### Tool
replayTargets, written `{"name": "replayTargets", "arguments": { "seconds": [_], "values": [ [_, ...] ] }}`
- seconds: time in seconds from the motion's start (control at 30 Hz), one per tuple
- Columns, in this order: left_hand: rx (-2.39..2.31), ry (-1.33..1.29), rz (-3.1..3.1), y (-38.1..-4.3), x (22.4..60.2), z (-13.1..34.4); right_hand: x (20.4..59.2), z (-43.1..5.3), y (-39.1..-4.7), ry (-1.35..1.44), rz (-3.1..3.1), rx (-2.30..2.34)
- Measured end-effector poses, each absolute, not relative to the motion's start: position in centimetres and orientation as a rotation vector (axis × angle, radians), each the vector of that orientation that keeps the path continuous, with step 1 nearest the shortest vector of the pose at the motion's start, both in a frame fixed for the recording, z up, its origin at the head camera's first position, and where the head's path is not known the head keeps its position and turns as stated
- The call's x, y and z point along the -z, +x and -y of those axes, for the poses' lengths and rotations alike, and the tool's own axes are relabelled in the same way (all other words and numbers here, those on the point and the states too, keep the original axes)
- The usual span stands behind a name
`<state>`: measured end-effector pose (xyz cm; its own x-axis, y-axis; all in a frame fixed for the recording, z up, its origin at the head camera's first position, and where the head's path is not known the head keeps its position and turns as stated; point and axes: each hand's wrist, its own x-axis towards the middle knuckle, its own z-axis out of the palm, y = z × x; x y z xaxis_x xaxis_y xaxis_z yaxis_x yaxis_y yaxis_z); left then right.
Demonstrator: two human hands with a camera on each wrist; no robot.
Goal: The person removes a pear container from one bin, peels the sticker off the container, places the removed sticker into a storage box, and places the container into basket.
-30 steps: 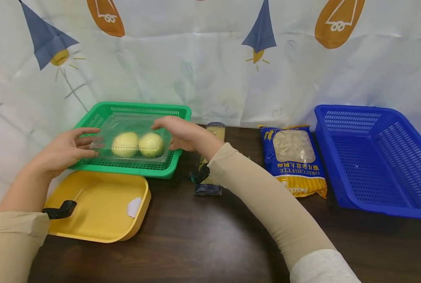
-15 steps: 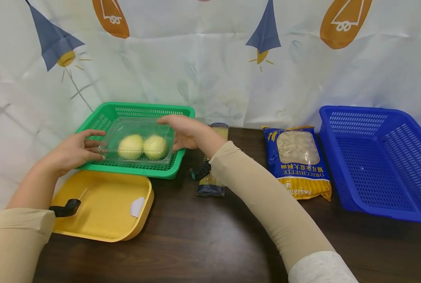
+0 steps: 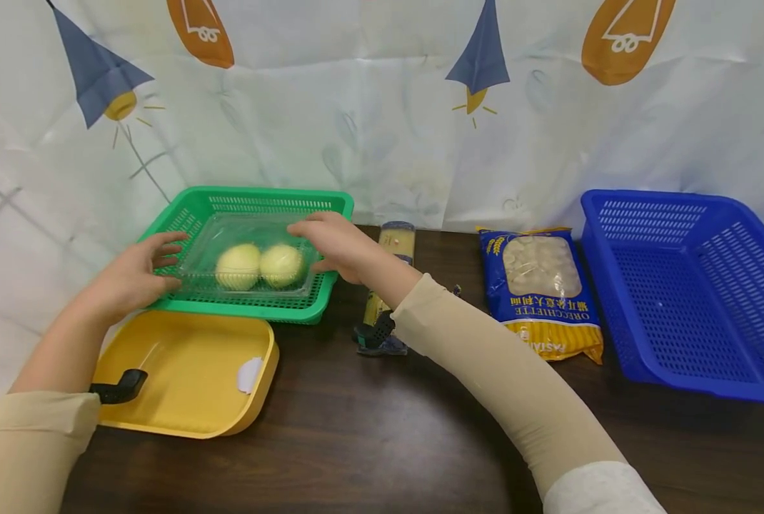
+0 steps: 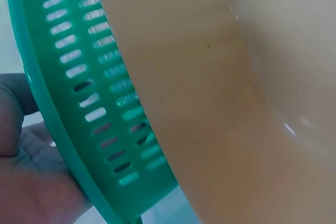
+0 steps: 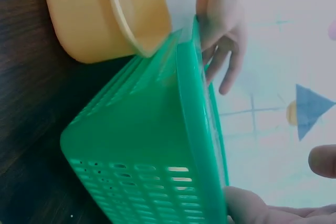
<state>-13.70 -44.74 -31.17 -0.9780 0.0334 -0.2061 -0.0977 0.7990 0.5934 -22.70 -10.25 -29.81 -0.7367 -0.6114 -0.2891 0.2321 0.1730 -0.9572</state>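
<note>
A clear plastic box [image 3: 247, 227] with two round, pale yellow-green fruits [image 3: 238, 265] inside lies on the green basket [image 3: 279, 313] at the back left. My left hand [image 3: 131, 275] is at the box's left end, fingers spread and a little apart from it. On the other side, my right hand [image 3: 340, 246] hovers beside the right end with its fingers loosely bent. The right wrist view shows the raised thumb [image 5: 323, 161] well away from the other fingers, which are near the basket's rim. Neither hand grips anything.
In front of the green basket stands a yellow tub [image 3: 183, 371]. A narrow pasta packet [image 3: 398, 235] lies partly under my right arm. Farther right are a blue-and-yellow orecchiette bag [image 3: 539, 300] and a blue basket [image 3: 697, 389]. A printed cloth [image 3: 382, 128] hangs behind.
The box has settled slightly lower onto the green basket. My left fingers, earlier at its end, have drawn off leftward. My right hand has loosened and shifted slightly to the right.
</note>
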Motion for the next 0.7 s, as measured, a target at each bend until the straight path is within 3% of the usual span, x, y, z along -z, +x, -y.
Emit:
{"name": "replayTargets", "arguments": {
  "seconds": [0.3,0.7],
  "values": [
    [-0.957,-0.099,-3.016,-11.2,29.4,40.7,29.0,6.3,-20.8,-0.620,-1.937,1.564],
    [-0.847,0.286,-3.212,-5.4,28.8,24.8,29.3,-1.6,-18.0,-0.926,-2.407,1.319]
  ]
}}
